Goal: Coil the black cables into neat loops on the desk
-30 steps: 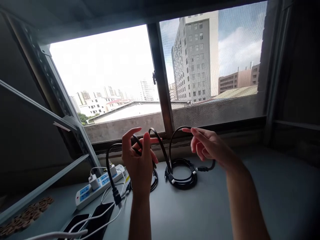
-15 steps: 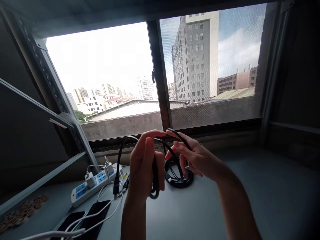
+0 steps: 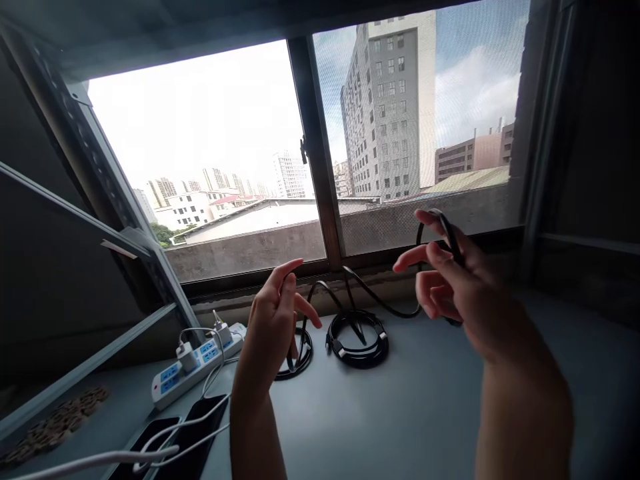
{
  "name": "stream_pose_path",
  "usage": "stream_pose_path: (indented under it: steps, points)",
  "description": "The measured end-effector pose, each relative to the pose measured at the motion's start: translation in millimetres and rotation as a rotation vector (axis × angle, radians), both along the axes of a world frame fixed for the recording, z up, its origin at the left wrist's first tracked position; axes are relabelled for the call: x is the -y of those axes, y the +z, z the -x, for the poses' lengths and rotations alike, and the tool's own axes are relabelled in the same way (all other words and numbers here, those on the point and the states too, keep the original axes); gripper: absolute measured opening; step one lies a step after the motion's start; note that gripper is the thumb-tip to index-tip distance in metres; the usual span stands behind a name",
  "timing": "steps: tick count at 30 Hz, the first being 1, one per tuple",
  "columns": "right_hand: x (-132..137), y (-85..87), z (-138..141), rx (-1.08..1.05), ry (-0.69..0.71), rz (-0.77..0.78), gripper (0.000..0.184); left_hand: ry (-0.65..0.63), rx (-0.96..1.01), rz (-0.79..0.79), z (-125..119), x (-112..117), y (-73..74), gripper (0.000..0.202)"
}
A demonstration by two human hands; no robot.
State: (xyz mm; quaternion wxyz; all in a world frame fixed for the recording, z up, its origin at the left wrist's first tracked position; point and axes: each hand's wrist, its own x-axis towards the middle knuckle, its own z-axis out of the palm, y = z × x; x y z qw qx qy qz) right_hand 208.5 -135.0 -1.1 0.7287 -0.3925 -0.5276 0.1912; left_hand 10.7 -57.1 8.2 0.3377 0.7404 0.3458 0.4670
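My left hand (image 3: 273, 323) is raised over the grey table (image 3: 425, 413), fingers curled around loops of a black cable (image 3: 380, 308) that hang down behind my palm. My right hand (image 3: 453, 280) is lifted to the right at window-sill height and pinches the same cable, which arcs over its fingers. The cable sags between my two hands. Below them a tied coil of black cable (image 3: 357, 340) lies flat on the table, and a smaller black loop (image 3: 295, 357) rests just behind my left wrist.
A white power strip (image 3: 193, 367) with plugged chargers sits at the left, white leads running to two dark phones (image 3: 170, 443) near the front edge. A metal shelf frame (image 3: 107, 220) slants along the left. A window (image 3: 310, 153) faces me.
My right hand has pulled away from my left, up and to the right, drawing the cable out between them. My left hand has dropped a little and keeps its loops.
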Motion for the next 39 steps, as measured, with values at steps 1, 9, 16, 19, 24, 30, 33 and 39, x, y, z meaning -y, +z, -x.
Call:
stream_pose_path:
  steps: [1,9,16,19,24,30,33,39]
  points:
    - [3,0.2,-5,-0.007,-0.025,-0.01,0.043,0.008,-0.013,0.001,2,-2,-0.7,0.044]
    - [18,-1.8,-30,0.003,-0.247,-0.036,0.028,0.135,0.038,-0.124,9,-5,1.6,0.046]
    - [-17,-5.8,-40,-0.202,0.133,0.068,0.057,0.329,0.32,-0.273,-7,13,6.0,0.031]
    - [-48,-17.1,-47,-0.152,0.235,0.115,0.049,0.379,0.34,-0.259,-10,10,4.5,0.027]
    - [-83,-37.8,-57,-0.095,0.326,0.294,0.034,0.401,0.342,-0.274,-8,1,3.4,0.024]
    - [-88,-39.0,-43,0.023,0.543,0.434,0.029,0.377,0.319,-0.27,-7,10,6.8,0.027]
    - [-90,-36.7,-31,0.074,0.633,0.472,0.033,0.398,0.309,-0.326,-7,17,7.5,0.027]
    - [-88,-30.0,-11,0.113,0.816,0.365,0.057,0.409,0.336,-0.424,-5,24,7.2,0.021]
